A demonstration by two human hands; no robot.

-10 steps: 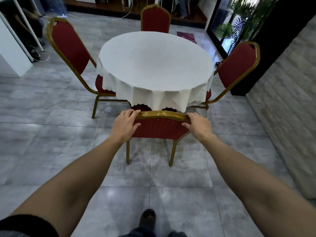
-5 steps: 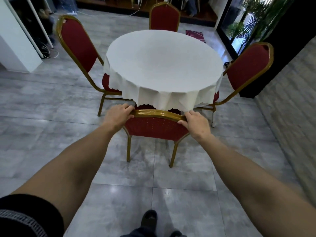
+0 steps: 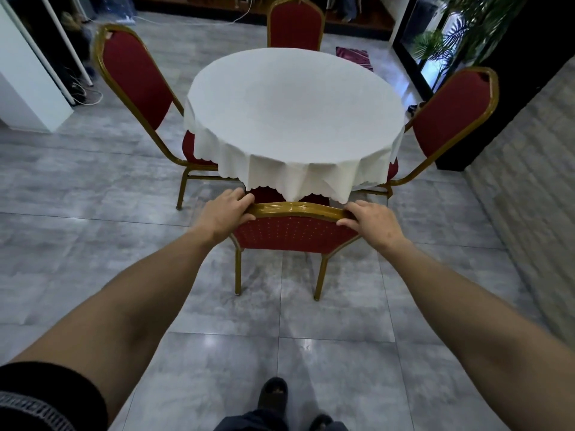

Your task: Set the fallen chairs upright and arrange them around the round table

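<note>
The round table (image 3: 295, 110) wears a white cloth that hangs over its edge. Four red chairs with gold frames stand upright around it. The near chair (image 3: 295, 233) has its seat tucked under the cloth. My left hand (image 3: 225, 213) grips the left end of its gold top rail. My right hand (image 3: 371, 222) grips the right end. The left chair (image 3: 137, 82), the far chair (image 3: 295, 24) and the right chair (image 3: 454, 115) face the table.
A brick wall (image 3: 529, 213) runs along the right. A white cabinet (image 3: 28, 88) with cables by it stands at the left. Potted plants (image 3: 448, 42) and a dark pillar are at the back right. A small red mat (image 3: 354, 56) lies behind the table. Grey tile floor surrounds me.
The near chair has slid a little further in toward the table, both hands still on its top rail. My view has come closer to the table.
</note>
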